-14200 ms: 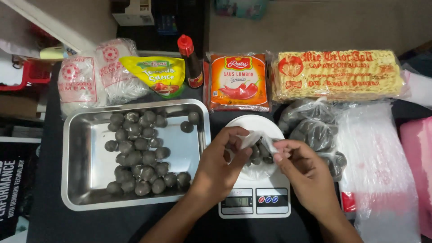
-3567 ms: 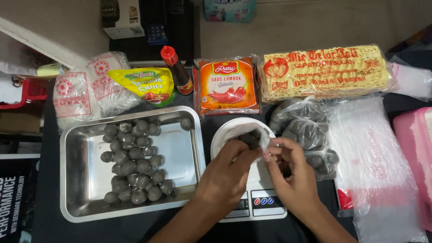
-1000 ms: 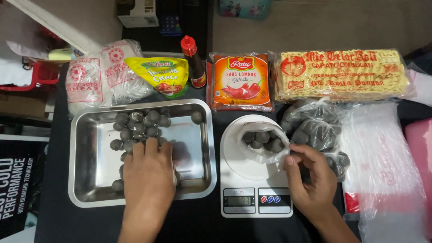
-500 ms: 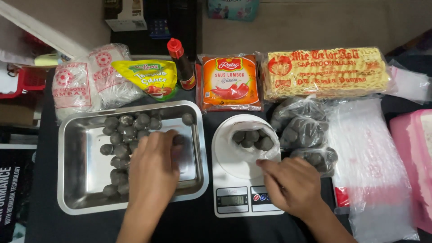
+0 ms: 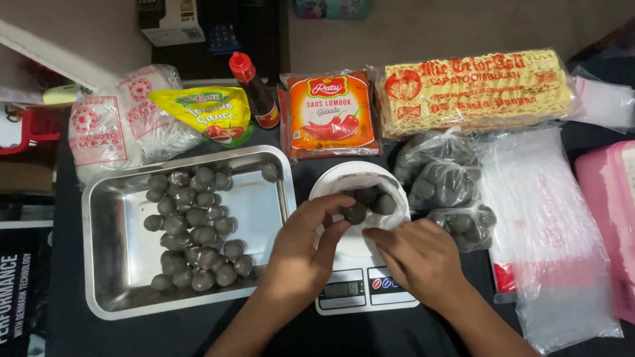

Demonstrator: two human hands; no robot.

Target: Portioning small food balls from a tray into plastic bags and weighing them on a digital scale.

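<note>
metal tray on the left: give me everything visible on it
The tray is a shallow rectangular pan of shiny steel-like metal with rounded corners and a rolled rim, lying flat on the dark tabletop, slightly skewed. Dark grey meatballs cluster through its middle, one apart at the far right corner; its left and right parts are bare. The left hand overlaps its near right corner; contact cannot be told. White bags lie beyond its far edge.

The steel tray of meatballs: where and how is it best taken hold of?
Probably the steel tray is best gripped by its rolled rim at the two short ends, one hand from each side: it is wide, shallow and loaded, and the near rim lies under the left hand.
</note>
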